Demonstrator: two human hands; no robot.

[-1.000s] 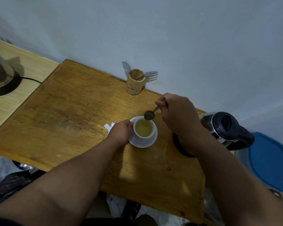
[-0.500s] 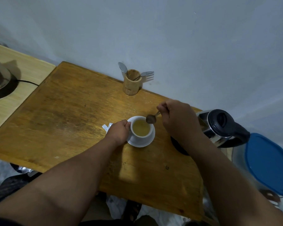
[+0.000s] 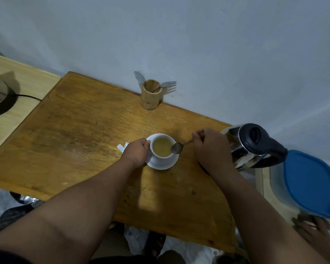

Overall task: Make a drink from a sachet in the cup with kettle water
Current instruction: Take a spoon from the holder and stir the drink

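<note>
A white cup (image 3: 161,148) full of yellow-brown drink stands on a white saucer (image 3: 164,164) on the wooden table (image 3: 74,134). My left hand (image 3: 137,153) grips the cup's left side. My right hand (image 3: 211,147) pinches the handle of a metal spoon (image 3: 177,148), whose bowl hangs at the cup's right rim, clear of the liquid. A torn white sachet (image 3: 122,146) peeks out from behind my left hand. The steel kettle (image 3: 253,145) with a black lid and handle sits just right of my right hand.
A wooden holder (image 3: 150,96) with a spoon and a fork stands at the table's back edge by the wall. A lighter side table (image 3: 27,86) at left carries a round appliance with a black cord. A blue-lidded container (image 3: 311,181) sits at right.
The spoon has moved from above the cup's back rim to its right rim and come lower. My left hand has stayed on the cup.
</note>
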